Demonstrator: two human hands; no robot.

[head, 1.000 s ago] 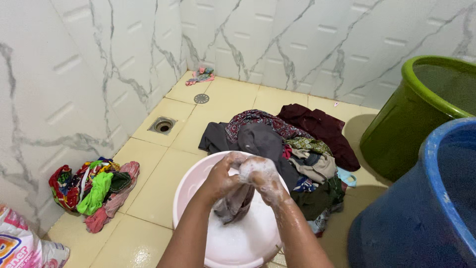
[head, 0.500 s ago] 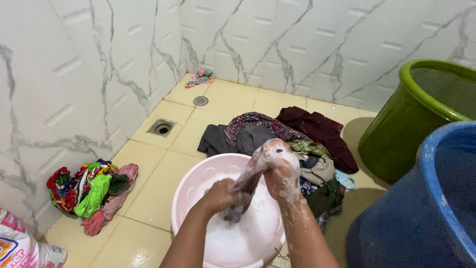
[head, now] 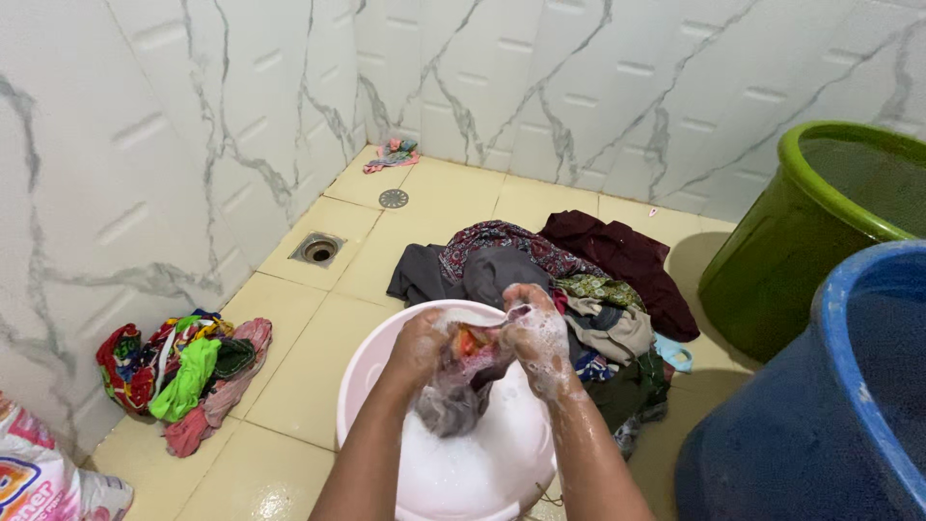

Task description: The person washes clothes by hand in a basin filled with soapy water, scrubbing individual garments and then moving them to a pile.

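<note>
A round pink basin (head: 371, 362) of white suds sits on the tiled floor in front of me. Both my hands are over it, covered in foam. My left hand (head: 418, 344) and my right hand (head: 536, 335) each grip one end of a wet grey cloth (head: 451, 394) with an orange-red patch showing between them. The cloth is bunched, and its lower end hangs down into the suds.
A heap of dark and patterned clothes (head: 579, 275) lies just behind the basin. A small colourful pile (head: 183, 371) lies at the left wall. A green tub (head: 820, 222) and a blue barrel (head: 830, 405) stand at right. A floor drain (head: 317, 249) and a detergent bag (head: 39, 478) are at left.
My right hand, raised half a second ago with the cloth stretched, has come back down beside my left. The cloth is bunched again, with an orange-red patch now showing.
</note>
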